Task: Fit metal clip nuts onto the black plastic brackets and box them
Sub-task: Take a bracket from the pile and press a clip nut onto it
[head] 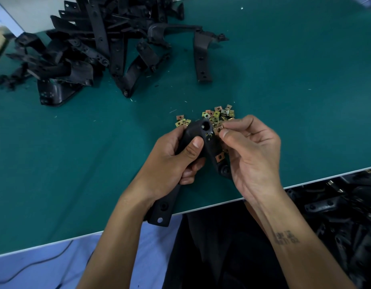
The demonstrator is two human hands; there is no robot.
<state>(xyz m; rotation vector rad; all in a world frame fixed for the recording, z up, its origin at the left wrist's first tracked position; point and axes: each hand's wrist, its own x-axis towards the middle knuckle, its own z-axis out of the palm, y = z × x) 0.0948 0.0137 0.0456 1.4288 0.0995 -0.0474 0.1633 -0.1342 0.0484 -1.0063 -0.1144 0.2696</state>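
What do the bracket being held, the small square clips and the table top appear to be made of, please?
Bracket in the left hand: matte black, moulded-looking, likely plastic.
Clip nuts, one pinched by the right hand: thin folded metal, glinting yellow, copper and silver, probably plated.
Table: dull teal surface with a pale edge, possibly a rubber or vinyl mat; unclear.

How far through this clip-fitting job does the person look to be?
Early to midway, at a guess. One clip nut already sits on the bracket gripped by the left hand, and the right hand pinches another clip against it. A pile of brackets waits on the green table, with loose clip nuts. Dark parts lie below the table's edge, perhaps finished ones.
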